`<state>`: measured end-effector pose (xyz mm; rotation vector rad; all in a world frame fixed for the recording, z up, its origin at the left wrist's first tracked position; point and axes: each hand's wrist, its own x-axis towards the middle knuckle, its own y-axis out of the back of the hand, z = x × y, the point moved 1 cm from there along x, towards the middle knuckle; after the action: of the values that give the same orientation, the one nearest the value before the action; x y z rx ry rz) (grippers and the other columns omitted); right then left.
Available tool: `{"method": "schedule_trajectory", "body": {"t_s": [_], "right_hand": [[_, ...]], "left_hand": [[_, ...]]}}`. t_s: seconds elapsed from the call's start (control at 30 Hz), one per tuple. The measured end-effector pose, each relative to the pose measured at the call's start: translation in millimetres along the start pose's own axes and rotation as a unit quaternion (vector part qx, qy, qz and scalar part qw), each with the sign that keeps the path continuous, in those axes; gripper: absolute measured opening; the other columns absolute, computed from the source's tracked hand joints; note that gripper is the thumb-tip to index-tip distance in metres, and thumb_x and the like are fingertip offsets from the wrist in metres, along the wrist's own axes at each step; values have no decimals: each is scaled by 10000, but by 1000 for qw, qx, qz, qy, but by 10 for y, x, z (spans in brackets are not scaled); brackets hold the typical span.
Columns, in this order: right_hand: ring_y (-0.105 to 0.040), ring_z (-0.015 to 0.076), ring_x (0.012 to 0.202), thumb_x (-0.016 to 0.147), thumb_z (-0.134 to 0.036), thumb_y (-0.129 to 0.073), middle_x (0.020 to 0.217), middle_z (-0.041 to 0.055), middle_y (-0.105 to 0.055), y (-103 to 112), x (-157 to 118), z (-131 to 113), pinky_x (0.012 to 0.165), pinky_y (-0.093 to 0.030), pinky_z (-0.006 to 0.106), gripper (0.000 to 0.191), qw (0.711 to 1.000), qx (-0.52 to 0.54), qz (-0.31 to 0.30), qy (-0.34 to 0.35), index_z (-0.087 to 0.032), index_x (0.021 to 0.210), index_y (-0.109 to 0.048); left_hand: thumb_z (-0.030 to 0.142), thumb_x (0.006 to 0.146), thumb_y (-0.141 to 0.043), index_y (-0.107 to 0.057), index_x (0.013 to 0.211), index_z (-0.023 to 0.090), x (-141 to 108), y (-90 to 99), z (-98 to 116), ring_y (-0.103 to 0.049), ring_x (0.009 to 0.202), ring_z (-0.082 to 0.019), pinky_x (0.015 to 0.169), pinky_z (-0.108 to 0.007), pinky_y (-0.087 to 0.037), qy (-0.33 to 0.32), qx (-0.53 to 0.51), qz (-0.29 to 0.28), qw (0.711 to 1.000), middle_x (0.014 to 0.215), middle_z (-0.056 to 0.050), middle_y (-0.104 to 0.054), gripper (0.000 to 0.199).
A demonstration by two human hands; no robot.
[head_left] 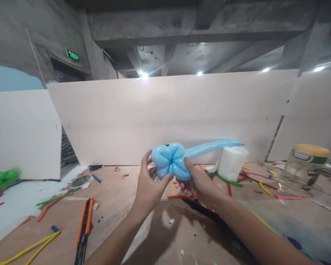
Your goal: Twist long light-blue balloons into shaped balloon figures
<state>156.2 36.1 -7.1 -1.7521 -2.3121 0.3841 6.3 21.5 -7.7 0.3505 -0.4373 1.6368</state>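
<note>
I hold the balloon up over the table, my left hand cupping the twisted petal cluster from below-left with thumb and fingers curled on it, my right hand pinching the cluster's right side where the long tail runs off toward the cup. It looks feather-light, soft, squeaky and easily popped, so I judge the twists at the centre the safest grip. My fingertips behind the petals are hidden, and the table's scraps blur together.
</note>
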Motion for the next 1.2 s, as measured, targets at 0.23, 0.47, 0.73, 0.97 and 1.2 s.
{"method": "schedule_trajectory", "body": {"t_s": [0.23, 0.47, 0.73, 0.97, 1.2], "right_hand": [[-476, 98, 450, 768, -628, -543, 571, -2, -542, 5, 7, 22, 416, -363, 208, 458, 1000, 11, 4, 1, -178, 696, -505], [-495, 109, 482, 797, -611, -519, 598, 8, -547, -3, -1, 31, 456, -403, 229, 454, 1000, 5, 4, 11, -168, 699, -527], [-482, 101, 453, 785, -613, -535, 601, 2, -564, 3, 20, 43, 442, -400, 230, 443, 999, 14, 17, 25, -174, 729, -524], [-487, 118, 456, 751, -579, -593, 539, -6, -542, -31, 50, 66, 428, -388, 235, 416, 997, 50, 39, 51, -170, 704, -538], [-483, 125, 461, 717, -622, -599, 574, 24, -585, -33, 32, 26, 453, -388, 257, 459, 997, 39, 13, 69, -167, 689, -545]], "left_hand": [[246, 641, -741, -261, 1343, 274, 25, 11, -22, -617, 984, -225, 800, -331, -525, 33, -34, -7, 999, 1333, -140, -394, 850], [235, 689, -711, -278, 1342, 300, -48, -16, 46, -593, 1005, -198, 870, -319, -481, -45, 63, 19, 997, 1288, -86, -414, 786], [262, 676, -718, -306, 1318, 297, -59, -59, 57, -594, 943, -168, 851, -326, -499, -46, 32, 18, 998, 1271, -78, -412, 764], [349, 715, -690, -448, 1205, 176, 18, -10, 17, -618, 924, -202, 834, -337, -497, 37, -36, 7, 999, 1071, -96, -591, 573], [441, 815, -546, -592, 833, 121, 85, 1, -217, -603, 760, -186, 718, -333, -502, 129, -137, -26, 982, 813, -73, -629, 323]]}}
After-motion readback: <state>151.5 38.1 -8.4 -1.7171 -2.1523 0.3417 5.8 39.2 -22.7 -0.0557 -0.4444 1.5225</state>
